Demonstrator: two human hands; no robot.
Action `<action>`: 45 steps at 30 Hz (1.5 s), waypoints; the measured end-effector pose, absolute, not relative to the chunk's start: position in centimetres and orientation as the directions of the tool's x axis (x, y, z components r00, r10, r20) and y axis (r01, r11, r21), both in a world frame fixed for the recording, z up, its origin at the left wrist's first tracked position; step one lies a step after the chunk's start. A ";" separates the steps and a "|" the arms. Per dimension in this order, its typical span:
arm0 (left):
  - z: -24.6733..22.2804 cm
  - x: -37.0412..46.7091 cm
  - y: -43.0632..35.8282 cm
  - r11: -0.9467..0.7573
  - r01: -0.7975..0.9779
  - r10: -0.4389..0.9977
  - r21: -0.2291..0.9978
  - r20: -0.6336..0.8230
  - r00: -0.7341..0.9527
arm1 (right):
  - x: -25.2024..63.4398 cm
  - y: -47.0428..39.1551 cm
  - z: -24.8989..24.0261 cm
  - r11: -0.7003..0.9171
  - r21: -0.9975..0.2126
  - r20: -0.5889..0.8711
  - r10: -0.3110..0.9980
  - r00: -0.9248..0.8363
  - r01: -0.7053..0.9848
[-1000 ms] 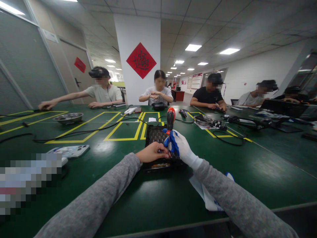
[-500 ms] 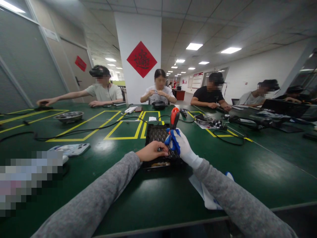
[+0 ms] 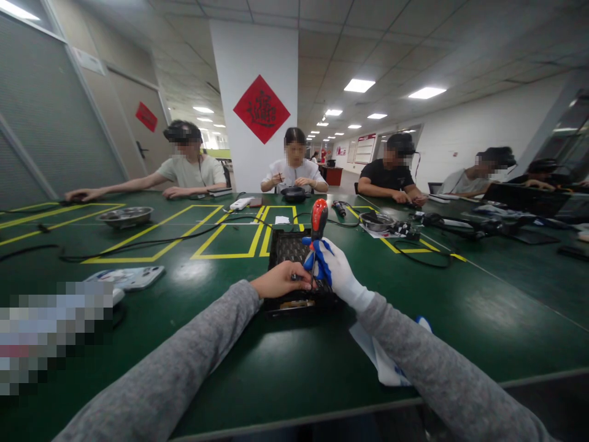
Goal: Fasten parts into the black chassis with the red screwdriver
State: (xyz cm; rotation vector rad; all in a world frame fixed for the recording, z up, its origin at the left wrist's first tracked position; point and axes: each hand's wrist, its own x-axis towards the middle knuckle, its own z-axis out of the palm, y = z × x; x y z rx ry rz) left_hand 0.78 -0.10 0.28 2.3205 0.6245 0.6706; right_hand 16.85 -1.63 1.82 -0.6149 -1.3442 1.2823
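Screwdriver slightly more upright now, perhaps

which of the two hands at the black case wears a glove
The right hand, in a white-and-blue glove and holding the red-and-black screwdriver; the left hand is bare.

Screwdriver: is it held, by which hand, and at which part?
The right hand has its grip on the screwdriver where handle meets shaft. Whether the left hand holds anything cannot be told.
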 end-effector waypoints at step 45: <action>0.3 0.9 0.2 -0.474 0.168 0.597 0.864 0.176 0.782 | 17.0 -1.5 1.7 0.325 -0.893 0.378 0.917 -0.127 -0.311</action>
